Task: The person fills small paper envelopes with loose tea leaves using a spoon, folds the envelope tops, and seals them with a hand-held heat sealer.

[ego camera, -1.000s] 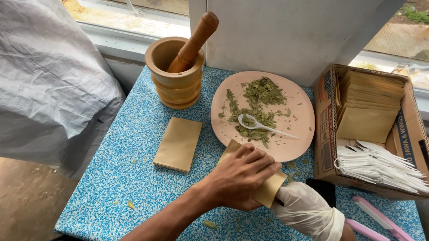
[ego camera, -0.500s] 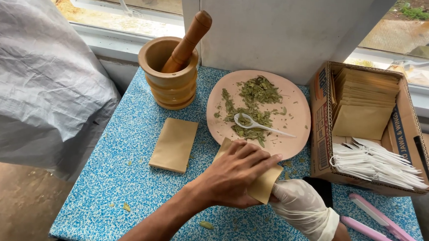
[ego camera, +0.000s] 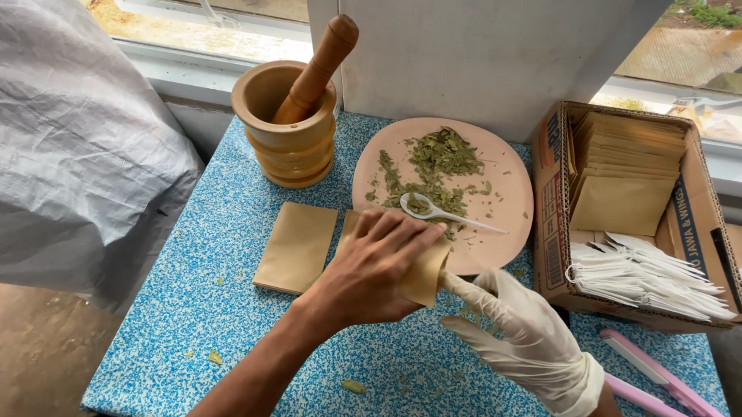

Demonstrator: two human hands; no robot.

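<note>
Two hands were busy just in front of the pink plate (ego camera: 507, 199). Our bare left hand (ego camera: 376, 272) lay flat on a brown paper packet (ego camera: 428, 275), fingers spread and pressing it down onto the blue speckled table (ego camera: 213, 310). We think the flat hand was there to keep the packet from sliding. It was not wrapped around the packet, only resting on top.

Our right hand (ego camera: 521, 335) wore a white glove. Its fingers were open and stretched out, and one fingertip touched the packet's right edge. It gripped nothing.

The packet sat touching the near rim of the plate, so the leaves were close by. On the plate lay a heap of dried green leaves (ego camera: 437, 165), with a small white spoon (ego camera: 438, 212) resting in them, its handle pointing to the right.

Another brown packet (ego camera: 297, 247) lay flat just left of the plate's near edge, close beside our left hand. Left of the plate stood a wooden bowl (ego camera: 284, 128) with a wooden stick (ego camera: 315, 70) leaning inside it.

Right of the plate was a cardboard box (ego camera: 549, 201). It held a stack of brown packets (ego camera: 627, 175) and a bunch of white paper bags (ego camera: 647, 278), kept tidy and near. A pink flat tool (ego camera: 675, 389) lay further right, in front of the box.
</note>
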